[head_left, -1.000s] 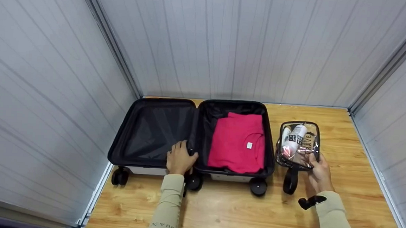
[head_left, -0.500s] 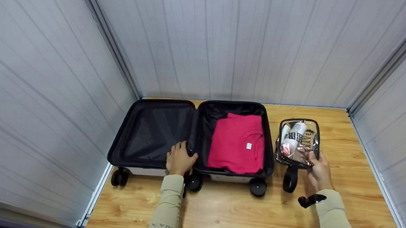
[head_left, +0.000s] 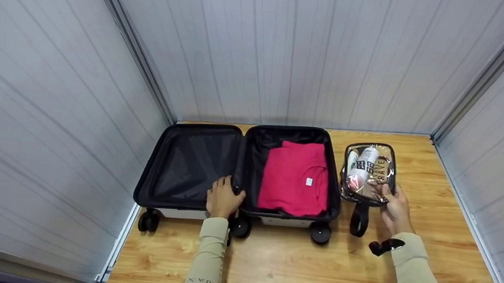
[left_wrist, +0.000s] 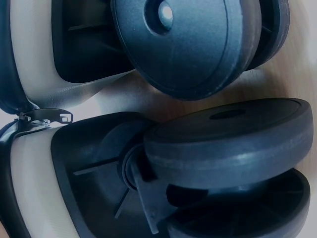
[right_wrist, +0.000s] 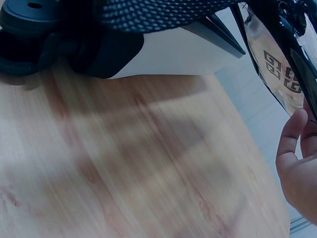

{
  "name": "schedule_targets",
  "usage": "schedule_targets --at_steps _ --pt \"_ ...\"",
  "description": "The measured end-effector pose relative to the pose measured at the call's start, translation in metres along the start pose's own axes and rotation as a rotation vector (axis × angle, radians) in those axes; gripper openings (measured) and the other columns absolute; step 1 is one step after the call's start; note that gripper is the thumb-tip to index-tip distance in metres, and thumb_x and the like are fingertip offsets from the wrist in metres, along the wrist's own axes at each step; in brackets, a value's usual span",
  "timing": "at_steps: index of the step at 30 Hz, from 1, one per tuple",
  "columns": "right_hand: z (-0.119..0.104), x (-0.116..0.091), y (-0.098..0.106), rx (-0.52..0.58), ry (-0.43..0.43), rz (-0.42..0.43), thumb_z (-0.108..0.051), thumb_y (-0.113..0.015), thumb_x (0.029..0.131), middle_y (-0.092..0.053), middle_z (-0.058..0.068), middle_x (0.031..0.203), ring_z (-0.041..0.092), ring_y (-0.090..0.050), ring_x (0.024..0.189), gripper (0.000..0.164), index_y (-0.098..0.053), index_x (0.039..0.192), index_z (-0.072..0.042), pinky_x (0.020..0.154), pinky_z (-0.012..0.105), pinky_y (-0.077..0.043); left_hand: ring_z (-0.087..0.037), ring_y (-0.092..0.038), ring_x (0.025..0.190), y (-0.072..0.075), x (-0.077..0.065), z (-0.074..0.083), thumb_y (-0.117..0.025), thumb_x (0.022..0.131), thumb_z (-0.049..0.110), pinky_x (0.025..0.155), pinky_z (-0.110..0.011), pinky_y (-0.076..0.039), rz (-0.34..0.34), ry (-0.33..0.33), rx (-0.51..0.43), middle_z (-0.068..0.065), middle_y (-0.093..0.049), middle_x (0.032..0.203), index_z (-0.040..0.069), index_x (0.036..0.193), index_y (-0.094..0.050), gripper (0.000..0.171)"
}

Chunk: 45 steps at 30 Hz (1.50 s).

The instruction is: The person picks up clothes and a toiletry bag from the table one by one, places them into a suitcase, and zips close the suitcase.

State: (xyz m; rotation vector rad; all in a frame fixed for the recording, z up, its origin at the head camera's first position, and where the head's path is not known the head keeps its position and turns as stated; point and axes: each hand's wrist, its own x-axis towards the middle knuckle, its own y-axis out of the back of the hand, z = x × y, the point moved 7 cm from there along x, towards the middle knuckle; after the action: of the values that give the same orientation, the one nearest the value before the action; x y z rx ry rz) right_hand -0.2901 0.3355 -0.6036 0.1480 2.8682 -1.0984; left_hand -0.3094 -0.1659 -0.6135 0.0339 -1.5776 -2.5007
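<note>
Right hand (head_left: 397, 214) pinching clear, black-trimmed plastic pouch (head_left: 373, 177), just right of open white black-lined suitcase (head_left: 189, 161); I figure corner grip steadies it. Left hand (head_left: 223, 199) on suitcase's near rim, bracing maybe; gripping? can't tell.

Just ahead of the right hand (head_left: 397, 211), on the clear pouch (head_left: 368, 193) it holds, I read the dark capitals RAVE (head_left: 380, 170) running up its face; anything at either end, and a smaller line beside, is too unclear for me. Inside it, the white bottle (head_left: 368, 154) carries blocky black signs (head_left: 365, 166), which my right wrist view shows as angular, stacked, G-like shapes. Behind the left hand (head_left: 224, 196), on the forearm of the left sleeve (head_left: 211, 257), I read AQUA X (head_left: 204, 281), upside down to me. Between the two hands, slightly forward, the pink shirt (head_left: 285, 174) bears a small white label (head_left: 309, 181) I cannot read.
</note>
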Motion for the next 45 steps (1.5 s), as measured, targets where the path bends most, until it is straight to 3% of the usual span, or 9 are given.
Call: schedule_targets --at_steps 11,17,28,45 --pt "0.0 0.0 -0.005 0.029 0.012 -0.004 -0.009 -0.047 0.097 -0.07 0.007 0.097 0.018 -0.069 0.087 0.028 -0.052 0.124 -0.008 0.076 0.025 -0.056 -0.032 -0.043 0.132 0.0 0.0 -0.001 -0.065 0.082 0.051 0.107 -0.059 -0.032 -0.001 -0.002 0.011 -0.011 -0.05 0.142 0.015 0.141 -0.047 0.072" --pt "0.001 0.0 -0.006 0.02 0.01 0.021 -0.01 -0.049 0.096 -0.068 0.005 0.095 0.015 -0.069 0.087 0.024 -0.053 0.119 -0.008 0.075 0.024 -0.056 -0.032 -0.043 0.132 0.0 0.0 0.0 -0.064 0.082 0.051 0.107 -0.059 -0.032 -0.004 -0.004 0.013 -0.011 -0.05 0.141 0.015 0.141 -0.047 0.072" --pt "0.002 0.002 -0.018 0.047 0.024 -0.041 -0.009 -0.046 0.097 -0.071 0.008 0.1 0.019 -0.069 0.089 0.02 -0.052 0.115 -0.005 0.077 0.027 -0.056 -0.032 -0.045 0.13 0.0 0.0 -0.001 -0.063 0.082 0.053 0.105 -0.058 -0.034 0.0 -0.01 0.024 -0.011 -0.05 0.141 0.015 0.141 -0.047 0.072" --pt "0.007 0.005 -0.032 0.022 0.014 -0.046 -0.01 -0.047 0.097 -0.071 0.007 0.093 0.019 -0.07 0.085 0.02 -0.054 0.115 -0.006 0.074 0.027 -0.056 -0.032 -0.043 0.132 -0.001 -0.001 0.0 -0.063 0.083 0.053 0.107 -0.058 -0.033 -0.01 -0.002 0.028 -0.011 -0.049 0.142 0.016 0.142 -0.046 0.071"
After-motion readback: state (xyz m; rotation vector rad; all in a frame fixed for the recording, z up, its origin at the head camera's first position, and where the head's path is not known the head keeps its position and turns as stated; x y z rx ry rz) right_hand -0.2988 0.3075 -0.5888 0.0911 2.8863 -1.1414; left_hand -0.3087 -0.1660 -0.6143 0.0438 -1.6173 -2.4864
